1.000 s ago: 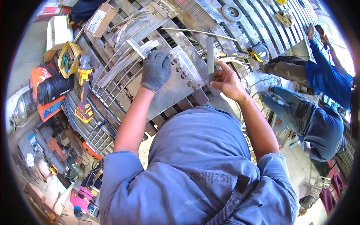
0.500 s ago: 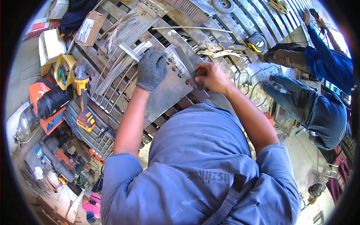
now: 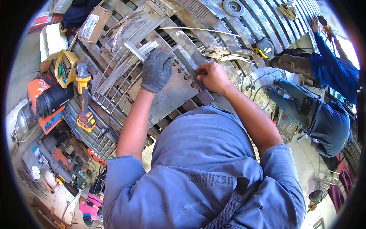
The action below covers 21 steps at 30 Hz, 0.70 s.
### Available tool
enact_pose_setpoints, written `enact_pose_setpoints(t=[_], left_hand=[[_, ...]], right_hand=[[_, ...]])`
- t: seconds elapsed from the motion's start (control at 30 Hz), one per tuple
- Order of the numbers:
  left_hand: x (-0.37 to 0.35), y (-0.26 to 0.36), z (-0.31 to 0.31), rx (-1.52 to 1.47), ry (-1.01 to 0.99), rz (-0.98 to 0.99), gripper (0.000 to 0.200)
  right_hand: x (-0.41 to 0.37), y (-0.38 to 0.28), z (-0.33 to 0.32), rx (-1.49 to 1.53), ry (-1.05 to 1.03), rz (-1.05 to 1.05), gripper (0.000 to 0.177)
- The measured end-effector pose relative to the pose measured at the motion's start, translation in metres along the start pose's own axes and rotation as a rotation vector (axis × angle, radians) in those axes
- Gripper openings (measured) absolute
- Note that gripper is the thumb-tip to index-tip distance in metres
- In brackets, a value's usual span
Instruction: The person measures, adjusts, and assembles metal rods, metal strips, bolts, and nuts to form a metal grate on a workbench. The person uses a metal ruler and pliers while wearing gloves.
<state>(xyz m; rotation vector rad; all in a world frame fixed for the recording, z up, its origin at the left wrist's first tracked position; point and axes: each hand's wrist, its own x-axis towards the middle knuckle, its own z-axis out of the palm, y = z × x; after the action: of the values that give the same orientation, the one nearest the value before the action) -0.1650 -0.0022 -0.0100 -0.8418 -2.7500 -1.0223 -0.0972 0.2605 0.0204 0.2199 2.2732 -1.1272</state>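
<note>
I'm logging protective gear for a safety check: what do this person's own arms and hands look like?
The left hand wears a dark grey knit glove with a yellowish cuff edge. The right hand is bare, with no glove. Both forearms are uncovered below the short blue sleeves of a work shirt.

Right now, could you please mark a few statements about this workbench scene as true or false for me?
The left hand wears a grey glove and rests on the metal plate. True.
The right hand is gloved too. False: it is bare and grips a flat bar lying on the plate.
A yellow power tool lies left of the plate. True.
The locking pliers are in the left hand. False: they lie loose beyond the right hand.
Nobody else is in view. False: a person in blue and another person are at the right.
</note>
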Motion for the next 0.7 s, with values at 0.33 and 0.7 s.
enact_pose_setpoints(t=[0.33, 0.7], left_hand=[[0.0018, 0.0004, 0.0004, 0.012, 0.032, 0.02, 0.011], [0.0027, 0.0042, -0.0043, -0.071, -0.022, -0.086, 0.012]], right_hand=[[0.0051, 0.0038, 0.001, 0.043, -0.008, 0.023, 0.028], [0.0074, 0.0017, -0.0026, 0.033, -0.035, 0.058, 0.026]])
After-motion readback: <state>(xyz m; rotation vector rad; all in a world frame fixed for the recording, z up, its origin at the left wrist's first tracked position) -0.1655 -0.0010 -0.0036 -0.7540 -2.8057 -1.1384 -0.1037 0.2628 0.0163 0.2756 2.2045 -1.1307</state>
